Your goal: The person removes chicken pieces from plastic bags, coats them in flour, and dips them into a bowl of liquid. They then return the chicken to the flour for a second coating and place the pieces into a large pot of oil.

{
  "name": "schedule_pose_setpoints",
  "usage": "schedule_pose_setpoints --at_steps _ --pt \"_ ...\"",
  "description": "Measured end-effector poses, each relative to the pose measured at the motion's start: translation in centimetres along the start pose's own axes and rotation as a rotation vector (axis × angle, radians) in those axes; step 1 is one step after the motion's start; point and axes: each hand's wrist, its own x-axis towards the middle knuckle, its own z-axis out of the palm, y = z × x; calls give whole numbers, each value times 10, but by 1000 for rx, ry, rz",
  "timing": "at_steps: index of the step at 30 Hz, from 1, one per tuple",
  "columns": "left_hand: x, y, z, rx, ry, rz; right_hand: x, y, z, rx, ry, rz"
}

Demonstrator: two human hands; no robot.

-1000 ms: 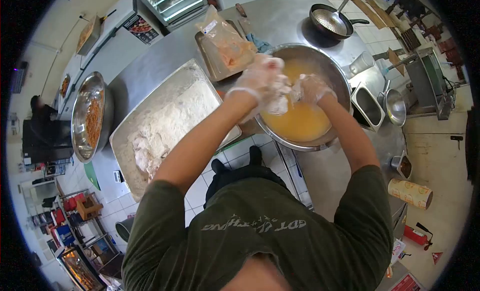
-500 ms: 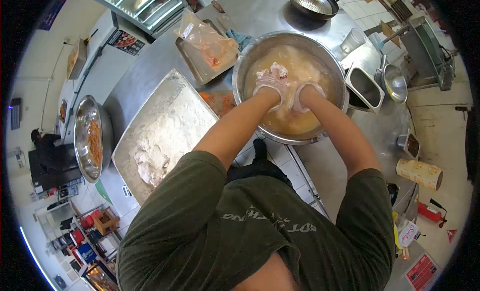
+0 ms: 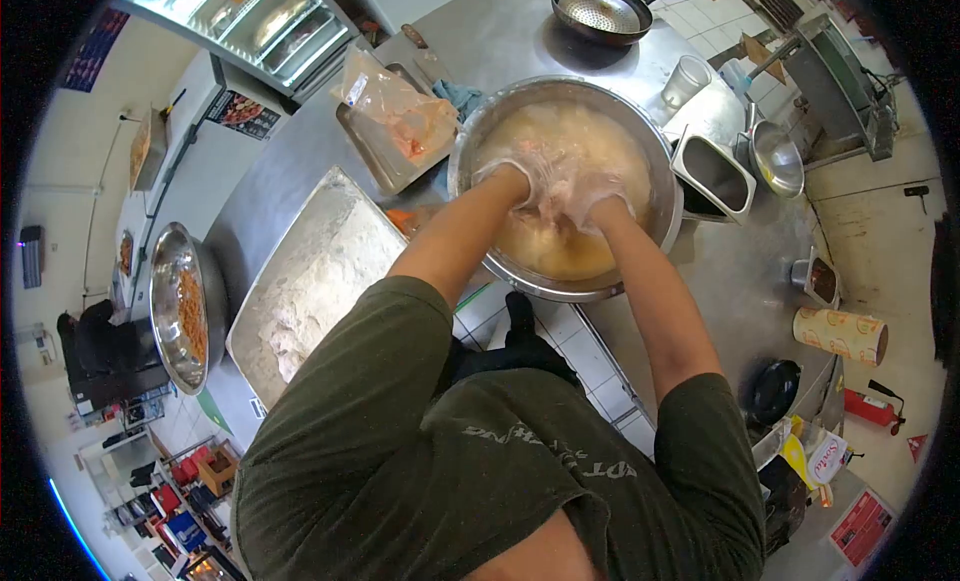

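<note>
A large steel bowl holds cloudy, yellowish liquid. Both my hands are in it, wearing thin clear plastic gloves. My left hand dips into the liquid on the left side, its fingers hidden below the surface. Close beside it is my right hand, with its fingers likewise covered by liquid. Pinkish raw meat, which looks like chicken, shows between the two hands and touches them. Whether either hand grips it I cannot make out.
Left of the bowl stands a deep tray of white flour with coated pieces. Behind it lies a plastic bag on a metal tray. A frying pan, a clear cup and a steel container surround the bowl. A person is far left.
My hands have come closer together and lower in the liquid. The pale raw piece that stuck up by my left hand is no longer raised there. The view has shifted slightly.
</note>
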Motion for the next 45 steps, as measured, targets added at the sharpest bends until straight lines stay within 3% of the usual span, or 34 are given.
schedule_pose_setpoints --at_steps 1,3,5,7,9,13,16,18,21,24,26,27,29,30,33,34,35,36,38,41,43,45 --pt "-3 2 8 75 81 33 -10 -2 -13 66 -30 -39" --pt "35 -21 83 125 242 -6 -19 -2 -35 174 -39 -106" --pt "38 -25 81 45 196 -82 -17 5 -33 236 41 -150" --pt "16 -8 9 -168 -53 -186 -2 22 -10 300 107 -137" --pt "20 -19 16 -335 74 -164 21 42 24 389 108 -88" --pt "20 -35 50 -823 399 -269 37 67 43 1228 -105 -111" --pt "-8 -26 33 -1679 238 -271 -1 52 1 1675 -114 -20" --pt "-20 -18 17 -1821 207 -332 -20 45 -23 1967 -118 47" --pt "-25 -16 23 -2029 222 -395 -20 45 -25 2211 -320 173" --pt "-29 -15 30 -2186 198 -492 -32 37 -35 1811 -182 341" --pt "-26 -17 33 -1921 299 -419 -43 33 -46 1776 -153 365" --pt "-18 -24 52 -1606 397 -322 -43 29 -49 1759 -142 376" --pt "-21 -24 59 -1491 482 -215 -23 30 -43 1273 -124 331" --pt "-35 -14 44 -1696 477 -189 -19 29 -38 1035 -113 307" --pt "-73 7 -38 -2270 487 -33 -28 19 -46 1482 -175 229" --pt "-83 2 -48 -2455 509 28 -30 16 -50 1313 -14 100" --pt "-83 -10 -43 -2431 546 240 -31 12 -51 1145 131 -45" --pt "-84 -22 -33 -2388 597 432 -26 13 -48 1284 -1 43" --pt "-111 -20 -43 -2177 887 -63 -11 21 -38 1502 -310 256" --pt "-203 -11 -83 -1916 1219 -300 -17 27 -42 1377 -198 -85" --pt "-277 -10 -89 -1440 1179 -712 -42 1 -70 1501 -80 -43" --pt "-326 -29 -53 -1364 1234 -674 -49 -2 -78 1516 -45 -102"
